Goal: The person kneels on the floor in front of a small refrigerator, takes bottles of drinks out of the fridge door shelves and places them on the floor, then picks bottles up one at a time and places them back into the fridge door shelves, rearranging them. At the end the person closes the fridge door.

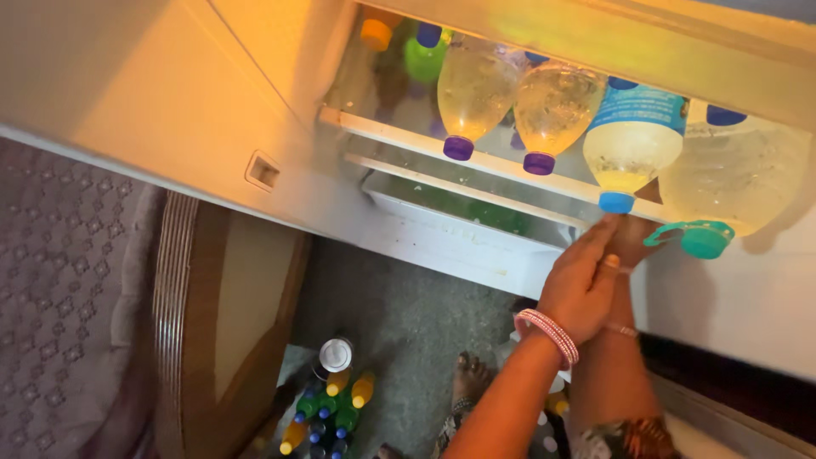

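While the head camera looks down into an open fridge, the left hand lies flat, fingers together and pointing up, over the right hand just under the fridge shelf. Both hands press together at the shelf's front edge, right below the blue-capped bottle; the left hand covers most of the right, so I cannot tell whether the right hand's fingers grip anything. The left hand is stretched out and holds nothing. A beaded pink-and-white bangle circles the left wrist, and a thin bracelet sits on the right wrist.

On the shelf, plastic bottles lie on their sides with caps toward the camera. Two clear bottles with purple caps and yellowish liquid rest side by side at the middle. The blue-capped bottle with a blue label lies just right of them, its cap touching or just above the fingertips. Farthest right is a large clear bottle with a teal handled cap, close beside the right hand. Behind them stand a green bottle and an orange cap.

Below the shelf is a white crisper drawer with something green inside. On the grey floor, well below the hands, a cluster of small bottles with yellow, green and blue caps stands near a wooden chair edge. A bare foot shows beside the left forearm.
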